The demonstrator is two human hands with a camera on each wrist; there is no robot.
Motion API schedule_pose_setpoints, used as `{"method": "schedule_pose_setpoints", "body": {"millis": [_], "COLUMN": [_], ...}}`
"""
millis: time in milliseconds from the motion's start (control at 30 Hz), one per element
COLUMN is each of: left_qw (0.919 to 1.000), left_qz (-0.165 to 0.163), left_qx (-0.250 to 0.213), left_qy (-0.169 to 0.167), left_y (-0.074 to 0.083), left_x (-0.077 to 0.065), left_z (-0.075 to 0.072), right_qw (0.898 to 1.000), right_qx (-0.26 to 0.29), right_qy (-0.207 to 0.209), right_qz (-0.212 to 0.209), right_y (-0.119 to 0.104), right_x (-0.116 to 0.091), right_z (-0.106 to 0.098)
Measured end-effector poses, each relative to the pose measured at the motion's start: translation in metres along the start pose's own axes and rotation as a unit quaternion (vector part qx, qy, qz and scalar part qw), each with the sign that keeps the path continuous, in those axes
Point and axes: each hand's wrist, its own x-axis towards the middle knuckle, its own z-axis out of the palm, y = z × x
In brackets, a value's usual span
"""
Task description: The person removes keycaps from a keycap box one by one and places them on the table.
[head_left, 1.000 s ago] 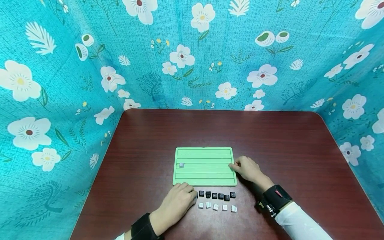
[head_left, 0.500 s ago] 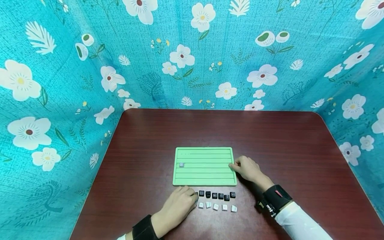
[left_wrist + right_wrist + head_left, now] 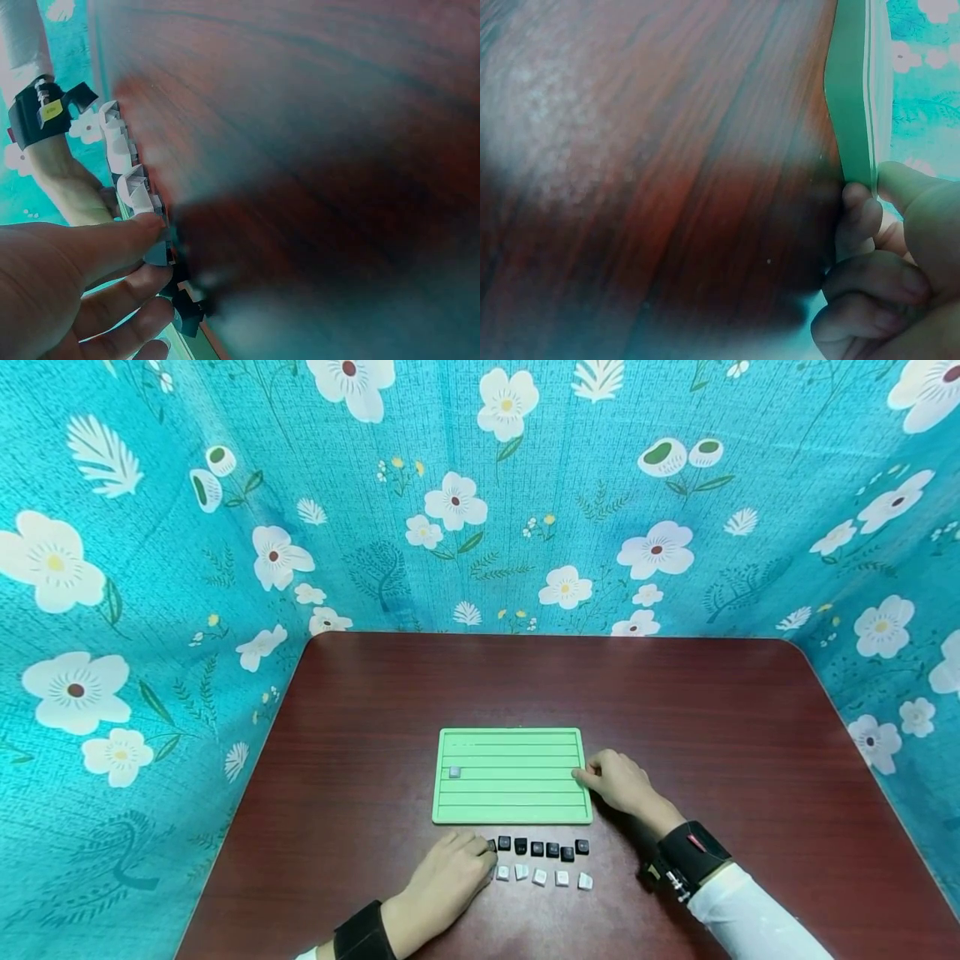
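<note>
A green board (image 3: 517, 787) with ridged lines lies on the table, and one pale grey keycap (image 3: 454, 772) sits on its left part. My right hand (image 3: 621, 783) grips the board's right edge, thumb on top and curled fingers at the side, as the right wrist view shows. Below the board, my left hand (image 3: 447, 875) is low at the left end of two keycap rows. In the left wrist view its thumb and fingers pinch a greyish-white keycap (image 3: 156, 253). From the head view that keycap is mostly hidden by the hand.
Several black keycaps (image 3: 537, 849) form a row just in front of the board. A row of white keycaps (image 3: 539, 877) lies nearer to me. All stand on a dark red-brown table (image 3: 675, 710), with a blue flowered cloth (image 3: 570, 510) hanging behind it.
My left hand has drawn slightly toward me and to the right, uncovering part of a black keycap at the row's left end. The right hand and board have stayed still.
</note>
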Motion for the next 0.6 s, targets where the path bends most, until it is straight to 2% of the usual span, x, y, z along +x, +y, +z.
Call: {"method": "schedule_pose_setpoints", "body": {"millis": [600], "left_qw": [0.9999], "left_qz": [-0.006], "left_qx": [-0.002], "left_qy": [0.011], "left_y": [0.0039], "left_x": [-0.0018], "left_z": [0.0028], "right_qw": [1.0], "right_qx": [-0.002], "right_qy": [0.003], "right_qz": [0.002], "right_y": [0.0001], "right_x": [0.0002], "right_z": [0.0]}}
